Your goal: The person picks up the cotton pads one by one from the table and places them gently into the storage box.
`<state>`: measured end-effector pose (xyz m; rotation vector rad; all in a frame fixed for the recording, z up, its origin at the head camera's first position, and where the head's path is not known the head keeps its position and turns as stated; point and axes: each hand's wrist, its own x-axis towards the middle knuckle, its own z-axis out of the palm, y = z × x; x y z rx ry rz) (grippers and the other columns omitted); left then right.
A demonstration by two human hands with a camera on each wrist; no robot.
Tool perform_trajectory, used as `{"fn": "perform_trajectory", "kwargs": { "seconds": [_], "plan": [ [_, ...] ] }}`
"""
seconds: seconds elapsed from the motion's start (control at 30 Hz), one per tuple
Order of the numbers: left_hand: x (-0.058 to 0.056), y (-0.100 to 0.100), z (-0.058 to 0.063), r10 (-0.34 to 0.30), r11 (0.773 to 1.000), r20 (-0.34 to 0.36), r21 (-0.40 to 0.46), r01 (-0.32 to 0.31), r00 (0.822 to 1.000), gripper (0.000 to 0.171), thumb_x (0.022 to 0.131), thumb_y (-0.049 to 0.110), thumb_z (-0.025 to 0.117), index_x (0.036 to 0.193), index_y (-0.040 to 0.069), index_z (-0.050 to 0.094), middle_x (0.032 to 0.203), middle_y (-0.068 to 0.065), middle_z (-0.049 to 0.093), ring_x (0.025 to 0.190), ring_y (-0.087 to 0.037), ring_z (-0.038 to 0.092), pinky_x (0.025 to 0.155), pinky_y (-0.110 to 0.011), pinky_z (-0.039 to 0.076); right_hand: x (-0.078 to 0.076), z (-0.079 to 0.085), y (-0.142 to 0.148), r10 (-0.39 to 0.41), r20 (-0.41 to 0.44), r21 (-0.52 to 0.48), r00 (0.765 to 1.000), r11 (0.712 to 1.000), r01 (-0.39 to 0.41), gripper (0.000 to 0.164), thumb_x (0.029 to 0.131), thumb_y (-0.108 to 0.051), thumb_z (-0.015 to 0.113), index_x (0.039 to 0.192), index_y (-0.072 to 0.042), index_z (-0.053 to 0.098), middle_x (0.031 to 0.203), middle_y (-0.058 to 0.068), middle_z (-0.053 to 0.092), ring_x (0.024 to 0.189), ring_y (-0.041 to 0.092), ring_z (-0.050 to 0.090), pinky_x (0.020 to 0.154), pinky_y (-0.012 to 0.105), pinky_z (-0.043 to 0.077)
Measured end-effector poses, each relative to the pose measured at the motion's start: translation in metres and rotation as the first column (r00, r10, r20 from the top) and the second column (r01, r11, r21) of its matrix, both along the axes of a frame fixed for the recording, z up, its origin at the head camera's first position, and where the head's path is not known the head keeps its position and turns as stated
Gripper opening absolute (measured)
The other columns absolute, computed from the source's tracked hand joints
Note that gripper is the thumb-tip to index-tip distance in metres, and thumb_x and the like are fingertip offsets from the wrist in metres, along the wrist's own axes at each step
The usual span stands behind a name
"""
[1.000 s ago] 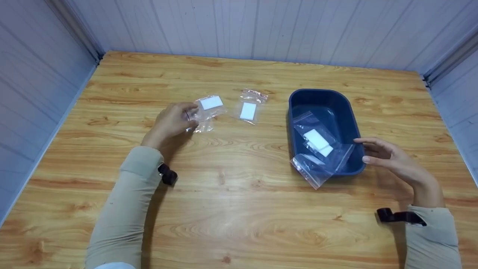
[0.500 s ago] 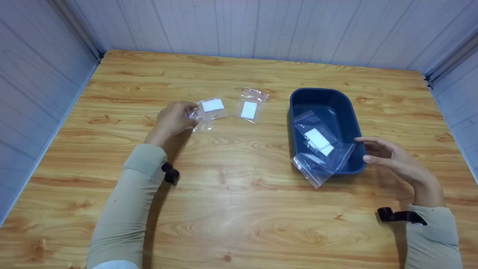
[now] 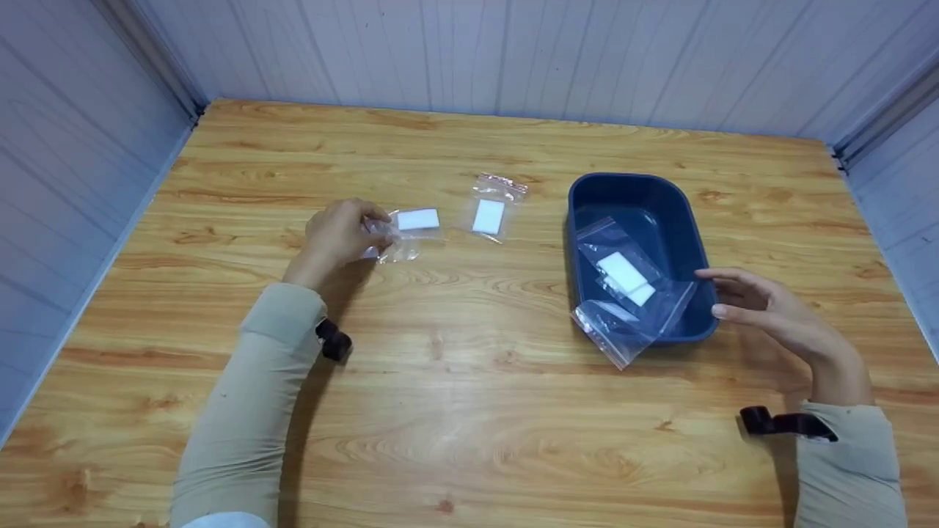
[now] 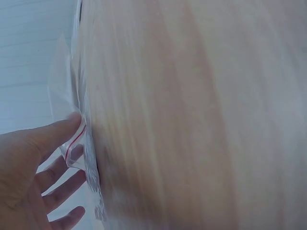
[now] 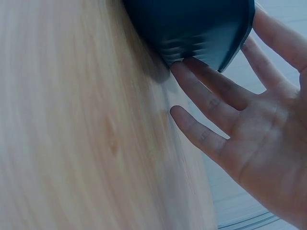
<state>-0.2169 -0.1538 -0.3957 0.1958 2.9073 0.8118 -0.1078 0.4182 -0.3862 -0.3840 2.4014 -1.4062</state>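
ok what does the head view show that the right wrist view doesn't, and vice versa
Only the head view: the left hand pinching a clear zip bag, another zip bag on the wood-grain tabletop, and bagged white blocks in the navy tub.

Only the right wrist view: ridges on the tub's outer wall, and the right hand seen palm-side.

Both: that hand touching the tub, the tabletop and pale wall panels.

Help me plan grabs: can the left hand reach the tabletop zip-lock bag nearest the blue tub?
Probably not immediately: the left hand pinches another zip-lock bag, which lies between it and the target bag.
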Motion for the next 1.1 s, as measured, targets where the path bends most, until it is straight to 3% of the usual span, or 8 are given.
{"fn": "perform_trajectory", "kwargs": {
  "seconds": [0.27, 0.43, 0.8, 1.1],
  "plan": [
    [0.0027, 0.0008, 0.0008, 0.018, 1.000, 0.003, 0.024, -0.018, 1.000, 0.019, 0.089, 0.029, 0.076, 0.103, 0.016, 0.075, 0.101, -0.002, 0.071, 0.087, -0.022, 0.059, 0.076, -0.039, 0.040, 0.0000, -0.0008, -0.0006, -0.003, 0.004, 0.022, 1.000, 1.000, 0.003, 0.048, 0.101, -0.008, 0.056, 0.148, -0.008, 0.043, 0.141, -0.010, 0.048, 0.123, -0.003, 0.046, 0.094, 0.013, 0.041],
    [0.0054, 0.0003, 0.0018, 0.012, 0.999, -0.011, 0.032, -0.012, 1.000, 0.014, 0.092, 0.029, 0.073, 0.099, 0.018, 0.076, 0.105, -0.001, 0.072, 0.089, -0.023, 0.061, 0.078, -0.041, 0.041, -0.0002, -0.0011, -0.0010, -0.002, -0.008, 0.023, 1.000, 1.000, 0.002, 0.048, 0.101, -0.008, 0.056, 0.148, -0.007, 0.044, 0.141, -0.010, 0.048, 0.123, -0.003, 0.046, 0.094, 0.013, 0.041],
    [0.0083, -0.0007, 0.0070, 0.026, 0.994, 0.027, 0.102, -0.029, 0.999, 0.019, 0.095, 0.031, 0.069, 0.104, 0.017, 0.076, 0.114, -0.005, 0.070, 0.094, -0.023, 0.059, 0.081, -0.040, 0.039, 0.0003, 0.0006, -0.0017, -0.011, -0.005, 0.048, 1.000, 0.999, 0.011, 0.048, 0.101, -0.010, 0.056, 0.148, -0.010, 0.044, 0.143, -0.007, 0.047, 0.123, -0.003, 0.045, 0.094, 0.012, 0.041],
    [0.0098, 0.0013, 0.0074, 0.045, 0.989, -0.019, 0.140, -0.042, 0.999, 0.023, 0.096, 0.037, 0.067, 0.106, 0.018, 0.074, 0.114, -0.004, 0.070, 0.086, -0.022, 0.056, 0.077, -0.039, 0.038, 0.0008, 0.0017, -0.0015, -0.015, -0.006, 0.056, 1.000, 0.998, 0.015, 0.048, 0.102, -0.011, 0.056, 0.148, -0.010, 0.044, 0.143, -0.007, 0.046, 0.122, -0.004, 0.045, 0.093, 0.012, 0.042]
  ]
}}
